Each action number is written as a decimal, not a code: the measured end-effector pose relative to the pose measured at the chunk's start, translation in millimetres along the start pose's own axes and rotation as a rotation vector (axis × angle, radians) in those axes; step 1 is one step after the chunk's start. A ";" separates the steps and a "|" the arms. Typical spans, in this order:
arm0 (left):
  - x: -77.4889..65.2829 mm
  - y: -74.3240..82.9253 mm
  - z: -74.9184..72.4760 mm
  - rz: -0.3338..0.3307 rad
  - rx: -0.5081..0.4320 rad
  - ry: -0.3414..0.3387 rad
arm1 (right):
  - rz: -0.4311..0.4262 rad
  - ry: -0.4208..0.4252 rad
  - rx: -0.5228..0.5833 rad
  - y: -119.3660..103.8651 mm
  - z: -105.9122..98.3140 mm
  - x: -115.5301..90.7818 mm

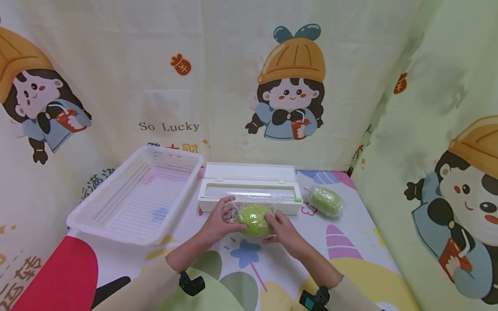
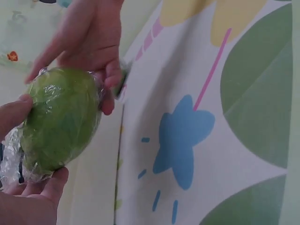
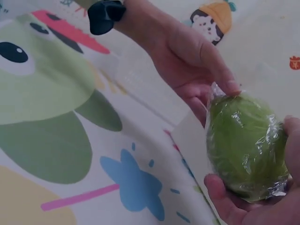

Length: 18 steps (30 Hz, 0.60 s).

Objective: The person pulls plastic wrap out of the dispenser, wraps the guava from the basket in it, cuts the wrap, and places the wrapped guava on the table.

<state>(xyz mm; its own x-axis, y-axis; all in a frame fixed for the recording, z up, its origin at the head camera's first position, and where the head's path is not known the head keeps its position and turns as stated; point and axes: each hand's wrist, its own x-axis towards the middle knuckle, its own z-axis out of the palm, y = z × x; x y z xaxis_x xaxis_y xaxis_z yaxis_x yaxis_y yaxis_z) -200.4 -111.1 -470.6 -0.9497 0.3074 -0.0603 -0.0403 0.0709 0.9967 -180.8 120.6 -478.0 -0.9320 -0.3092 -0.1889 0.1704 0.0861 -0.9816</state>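
Both hands hold a green mango (image 1: pixel 253 219) wrapped in clear cling film, raised over the table in front of a white film dispenser box. My left hand (image 1: pixel 218 222) grips its left end, thumb on the near side and fingers behind. At the other end, my right hand (image 1: pixel 287 235) has its thumb on top and fingers beneath. In the left wrist view, loose film bunches at the end of the mango (image 2: pixel 63 119) by the left fingers. The right wrist view shows creased, shiny film over the mango (image 3: pixel 246 140) between both hands.
The dispenser box (image 1: pixel 212 205) stands lid up, a film roll (image 1: pixel 249 191) inside and a green slider (image 1: pixel 298 200) at its right end. A white plastic basket (image 1: pixel 78 222) sits to the left. Another wrapped green mango (image 1: pixel 326 201) lies right of the box. Printed cloth walls surround the table.
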 end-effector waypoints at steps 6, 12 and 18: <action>0.1 -2.1 -0.9 -0.046 0.006 0.044 | -0.033 0.051 0.027 -1.8 1.9 4.4; 3.0 -6.8 -5.2 -0.108 -0.086 -0.077 | -0.110 0.044 0.031 -2.5 -0.9 1.6; 4.6 -6.0 -4.3 -0.136 -0.137 -0.189 | -0.124 0.080 0.025 -0.4 -1.1 0.8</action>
<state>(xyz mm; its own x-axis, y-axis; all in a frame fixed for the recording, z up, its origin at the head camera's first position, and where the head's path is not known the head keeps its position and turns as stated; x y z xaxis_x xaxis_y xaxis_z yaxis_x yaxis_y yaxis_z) -205.8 -114.2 -476.6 -0.8585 0.4762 -0.1903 -0.2172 -0.0015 0.9761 -182.0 121.3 -477.7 -0.9687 -0.2394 -0.0648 0.0599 0.0277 -0.9978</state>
